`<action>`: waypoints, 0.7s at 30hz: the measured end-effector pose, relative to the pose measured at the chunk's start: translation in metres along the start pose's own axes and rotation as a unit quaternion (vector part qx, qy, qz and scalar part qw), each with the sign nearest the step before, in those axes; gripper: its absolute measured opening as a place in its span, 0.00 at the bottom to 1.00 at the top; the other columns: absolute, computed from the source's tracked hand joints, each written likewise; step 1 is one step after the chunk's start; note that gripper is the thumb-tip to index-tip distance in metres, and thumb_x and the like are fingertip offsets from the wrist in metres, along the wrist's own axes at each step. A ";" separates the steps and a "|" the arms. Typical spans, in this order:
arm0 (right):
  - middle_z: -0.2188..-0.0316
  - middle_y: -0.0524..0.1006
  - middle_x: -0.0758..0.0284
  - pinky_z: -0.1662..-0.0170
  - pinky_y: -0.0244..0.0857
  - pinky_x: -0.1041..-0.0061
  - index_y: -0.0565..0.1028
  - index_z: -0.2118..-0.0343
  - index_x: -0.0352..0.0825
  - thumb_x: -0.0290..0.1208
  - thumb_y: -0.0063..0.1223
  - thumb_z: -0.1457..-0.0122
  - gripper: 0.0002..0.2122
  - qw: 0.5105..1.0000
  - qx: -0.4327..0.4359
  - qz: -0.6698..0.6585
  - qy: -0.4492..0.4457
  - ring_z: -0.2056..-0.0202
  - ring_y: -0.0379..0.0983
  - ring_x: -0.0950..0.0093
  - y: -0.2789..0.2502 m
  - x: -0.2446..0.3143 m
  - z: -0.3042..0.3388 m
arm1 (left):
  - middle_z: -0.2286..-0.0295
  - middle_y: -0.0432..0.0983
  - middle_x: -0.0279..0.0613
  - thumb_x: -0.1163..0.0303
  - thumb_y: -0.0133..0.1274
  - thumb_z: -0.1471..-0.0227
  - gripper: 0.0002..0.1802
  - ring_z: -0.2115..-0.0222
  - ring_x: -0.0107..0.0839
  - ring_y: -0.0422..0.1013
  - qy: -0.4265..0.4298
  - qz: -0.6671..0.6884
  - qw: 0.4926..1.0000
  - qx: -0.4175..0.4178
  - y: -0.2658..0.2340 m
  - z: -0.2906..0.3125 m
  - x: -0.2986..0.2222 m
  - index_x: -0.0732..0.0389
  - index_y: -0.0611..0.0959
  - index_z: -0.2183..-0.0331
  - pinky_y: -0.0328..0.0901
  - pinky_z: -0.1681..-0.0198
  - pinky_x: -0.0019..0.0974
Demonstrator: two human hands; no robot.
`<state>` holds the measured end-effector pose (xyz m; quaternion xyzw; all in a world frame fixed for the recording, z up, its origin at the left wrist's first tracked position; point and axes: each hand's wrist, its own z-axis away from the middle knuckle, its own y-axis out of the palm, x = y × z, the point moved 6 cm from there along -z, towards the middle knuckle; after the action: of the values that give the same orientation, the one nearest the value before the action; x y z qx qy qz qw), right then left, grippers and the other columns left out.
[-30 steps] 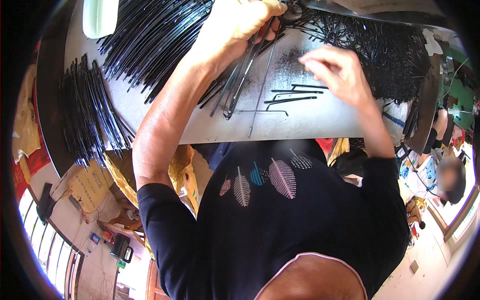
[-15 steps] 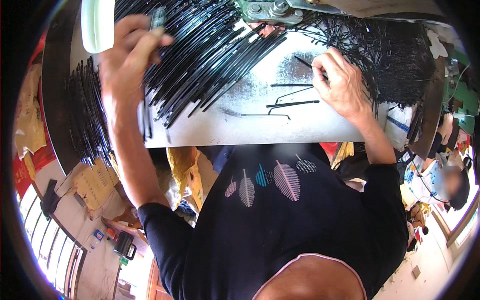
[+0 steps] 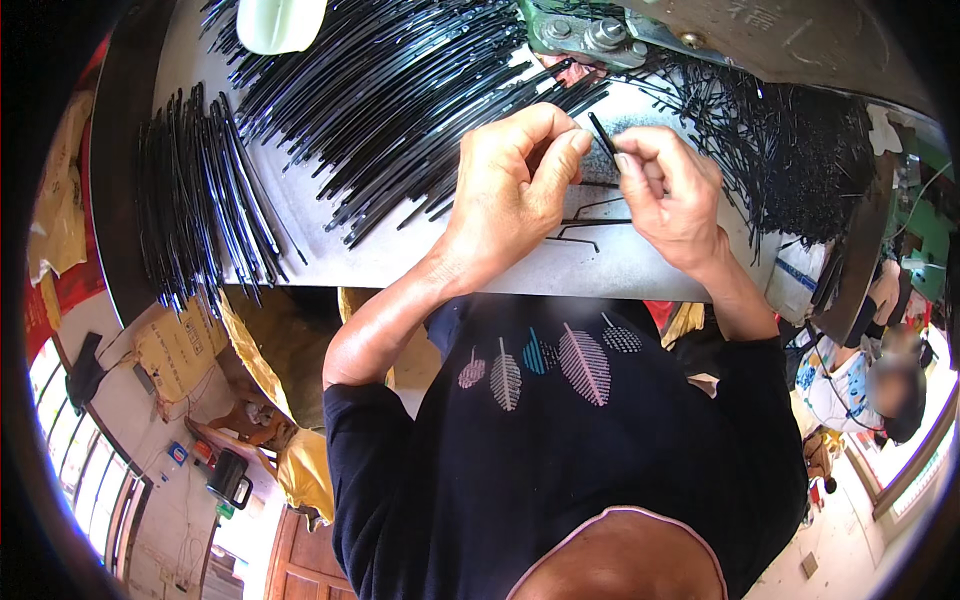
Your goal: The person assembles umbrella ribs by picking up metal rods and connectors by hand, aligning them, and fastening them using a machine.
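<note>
Over the metal worktop, my right hand (image 3: 672, 195) pinches a short, slim black strip (image 3: 602, 133) that points up and to the left. Close beside it, my left hand (image 3: 515, 185) has its thumb and forefinger pressed together; whatever lies between them is hidden. Below the hands, thin black bent wires (image 3: 580, 240) lie on the worktop, partly covered by my fingers. A broad heap of long black strips (image 3: 370, 120) spreads slantwise behind my left hand. Another bundle of such strips (image 3: 205, 200) lies at the left end.
A metal fixture with bolts (image 3: 590, 40) stands at the back. Tangled thin black pieces (image 3: 800, 160) pile up at the right. A pale green scoop-like container (image 3: 280, 25) rests at the back left. The worktop's front edge (image 3: 400, 285) runs before me. Another person (image 3: 860, 370) is at far right.
My left hand has come from the far left, by the pale container, to the middle beside my right hand. The right hand still holds its black strip. The view has shifted somewhat.
</note>
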<state>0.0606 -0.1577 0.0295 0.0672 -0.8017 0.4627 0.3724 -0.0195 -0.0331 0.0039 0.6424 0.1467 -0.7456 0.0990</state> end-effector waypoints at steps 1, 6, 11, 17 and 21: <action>0.81 0.73 0.70 0.81 0.58 0.83 0.73 0.66 0.30 0.25 0.53 0.47 0.07 0.981 0.037 -0.123 0.144 0.82 0.66 0.86 0.004 -0.011 0.006 | 0.83 0.72 0.32 0.70 0.50 0.46 0.08 0.83 0.15 0.63 0.005 0.028 1.000 -0.001 0.001 0.001 0.003 0.64 0.77 0.73 0.58 0.81 0.20; 0.81 0.73 0.74 0.78 0.58 0.89 0.75 0.74 0.29 0.29 0.52 0.45 0.07 0.910 0.182 -0.301 0.218 0.80 0.65 0.90 0.018 -0.017 0.003 | 0.83 0.72 0.32 0.70 0.48 0.45 0.08 0.84 0.14 0.63 -0.005 0.065 0.998 -0.007 -0.002 0.000 0.008 0.63 0.76 0.73 0.58 0.81 0.20; 0.80 0.73 0.74 0.76 0.60 0.90 0.74 0.72 0.29 0.27 0.51 0.45 0.05 0.878 0.159 -0.365 0.266 0.80 0.66 0.89 0.017 -0.020 0.002 | 0.84 0.72 0.36 0.72 0.51 0.49 0.07 0.85 0.22 0.65 0.045 -0.020 0.999 -0.011 -0.013 -0.005 -0.001 0.64 0.77 0.76 0.59 0.82 0.25; 0.81 0.71 0.72 0.77 0.62 0.91 0.70 0.70 0.30 0.21 0.51 0.47 0.03 0.907 0.128 -0.310 0.254 0.79 0.67 0.89 0.018 -0.028 -0.002 | 0.76 0.66 0.44 0.76 0.54 0.61 0.06 0.72 0.43 0.64 0.183 -0.470 0.854 -0.131 -0.045 -0.005 -0.006 0.62 0.76 0.75 0.60 0.67 0.42; 0.81 0.73 0.69 0.84 0.57 0.92 0.70 0.69 0.29 0.21 0.48 0.46 0.03 0.917 0.109 -0.317 0.214 0.83 0.66 0.90 0.026 -0.025 -0.004 | 0.74 0.65 0.44 0.77 0.54 0.63 0.08 0.71 0.42 0.63 0.190 -0.473 0.848 -0.145 -0.047 -0.006 -0.004 0.62 0.75 0.74 0.59 0.67 0.42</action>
<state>0.0685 -0.1455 -0.0036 0.2575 -0.5840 0.4079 0.6528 -0.0292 0.0132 0.0111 0.6027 0.5551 -0.5357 -0.2039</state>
